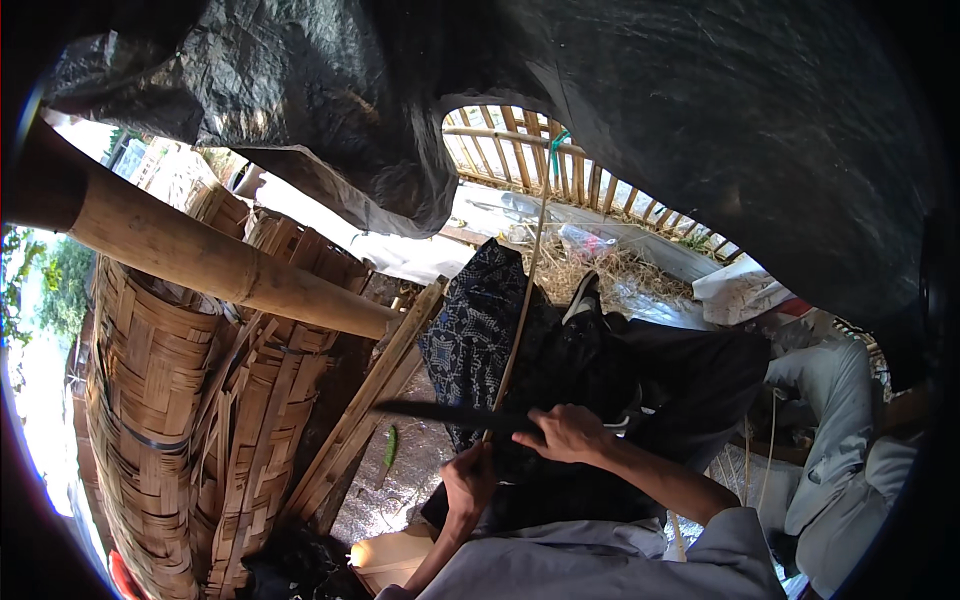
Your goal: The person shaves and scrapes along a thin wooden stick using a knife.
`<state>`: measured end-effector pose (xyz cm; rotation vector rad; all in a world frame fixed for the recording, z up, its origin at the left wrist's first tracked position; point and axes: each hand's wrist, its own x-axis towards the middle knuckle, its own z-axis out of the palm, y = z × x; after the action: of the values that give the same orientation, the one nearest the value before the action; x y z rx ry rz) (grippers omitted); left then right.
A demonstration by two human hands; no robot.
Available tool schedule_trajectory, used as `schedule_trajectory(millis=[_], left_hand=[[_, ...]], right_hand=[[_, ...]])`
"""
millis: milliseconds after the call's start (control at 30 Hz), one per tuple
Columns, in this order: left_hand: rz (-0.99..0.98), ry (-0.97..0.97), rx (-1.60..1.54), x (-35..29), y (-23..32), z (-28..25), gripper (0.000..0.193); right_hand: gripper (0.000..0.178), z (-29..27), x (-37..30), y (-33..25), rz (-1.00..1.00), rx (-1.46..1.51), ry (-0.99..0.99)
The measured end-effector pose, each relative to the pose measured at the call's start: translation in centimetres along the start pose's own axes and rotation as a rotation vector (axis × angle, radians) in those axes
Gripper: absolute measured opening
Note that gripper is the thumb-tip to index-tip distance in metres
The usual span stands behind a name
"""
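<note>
In my right hand [568, 434] is a long dark-bladed knife [440, 411], its handle wrapped by my fingers and its blade pointing left. The blade lies across a thin pale bamboo strip [527, 300], which runs from my lap away toward the slatted fence. My left hand [469, 480] is closed on the strip's near end, just below the blade. Under the strip, a dark blue patterned cloth [470, 330] covers my leg. Whether the edge bites into the strip cannot be made out.
Tall woven bamboo baskets [150, 400] and split bamboo boards [365, 405] stand at my left. A thick bamboo pole [220, 255] slants above them. Black plastic sheeting [740, 150] hangs overhead. Beyond are a slatted bamboo fence [520, 150] and straw [640, 262]. Another person's grey-clad leg [830, 430] is at right.
</note>
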<state>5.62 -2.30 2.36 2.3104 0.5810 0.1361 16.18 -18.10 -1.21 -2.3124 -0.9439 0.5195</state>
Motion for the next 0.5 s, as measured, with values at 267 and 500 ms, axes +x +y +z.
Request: schedule_trajectory(millis=[267, 500], left_hand=[[0.065, 0.209, 0.002, 2.3, -0.5, -0.3, 0.015], [0.121, 0.134, 0.056, 3.5, -0.6, 0.3, 0.008]], right_hand=[[0.057, -1.3, 3.1, 0.3, 0.133, 0.041, 0.176], [0.054, -1.7, 3.2, -0.1, 0.01, -0.056, 0.135]])
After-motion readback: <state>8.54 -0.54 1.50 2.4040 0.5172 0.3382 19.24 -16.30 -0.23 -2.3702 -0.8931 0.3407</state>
